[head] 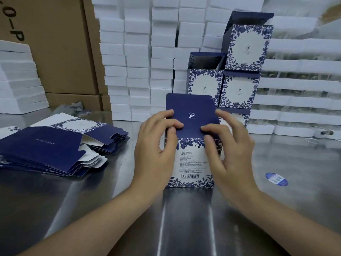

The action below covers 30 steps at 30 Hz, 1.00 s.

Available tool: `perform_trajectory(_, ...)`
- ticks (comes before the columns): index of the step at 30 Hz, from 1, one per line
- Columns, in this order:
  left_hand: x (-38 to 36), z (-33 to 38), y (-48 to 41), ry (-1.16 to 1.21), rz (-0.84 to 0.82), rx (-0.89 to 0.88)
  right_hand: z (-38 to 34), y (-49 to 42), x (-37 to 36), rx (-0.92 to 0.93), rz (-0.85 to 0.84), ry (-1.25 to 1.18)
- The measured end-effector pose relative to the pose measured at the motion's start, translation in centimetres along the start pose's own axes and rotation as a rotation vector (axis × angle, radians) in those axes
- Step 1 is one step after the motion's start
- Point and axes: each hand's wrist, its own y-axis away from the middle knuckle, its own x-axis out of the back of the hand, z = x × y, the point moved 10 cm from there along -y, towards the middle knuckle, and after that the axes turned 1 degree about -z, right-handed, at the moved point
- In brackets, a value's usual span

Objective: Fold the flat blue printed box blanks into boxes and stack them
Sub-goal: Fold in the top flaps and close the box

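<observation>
1. At the left, a fanned pile of flat blanks (55, 150) lies on the shiny worktop (184, 218). They are thin printed card, probably light, springy and easily creased.
2. The left hand (156, 145) grips the box (191, 163), which stands upright at the centre of the worktop. Its fingers curl over the dark lid flap (191, 111) and its thumb is on the front.
3. The hollow walls would likely buckle, so edges and folds look like the safest holds.
4. The right hand (227, 145), slightly blurred, pinches the box at the flap's fold.
5. Behind it, to the right, stands a stack of finished boxes (238, 89).
</observation>
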Motion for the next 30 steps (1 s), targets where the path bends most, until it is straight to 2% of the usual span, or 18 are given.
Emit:
perform_trajectory(2, -0.1, 0.8, 0.0, -0.095, -0.021, -0.082, -0.6, 0.2, -0.6, 0.067, -0.047, 0.017)
perform_trajectory(7, -1.4, 3.0, 1.4, -0.265, -0.086, -0.281, -0.7, 0.1, -0.9, 0.100, -0.085, -0.010)
perform_trajectory(17, -1.0, 2.3, 1.0, -0.180, -0.099, -0.143, -0.6, 0.1, -0.8, 0.048, -0.098, -0.019)
perform_trajectory(23, -1.3, 1.3, 0.6, -0.033, -0.111, -0.043, -0.5, 0.1, -1.1, 0.017, -0.100, -0.067)
perform_trajectory(30, -1.3, 1.0, 0.6, -0.006, -0.137, -0.052, -0.2, 0.2, -1.0, 0.038, -0.098, -0.080)
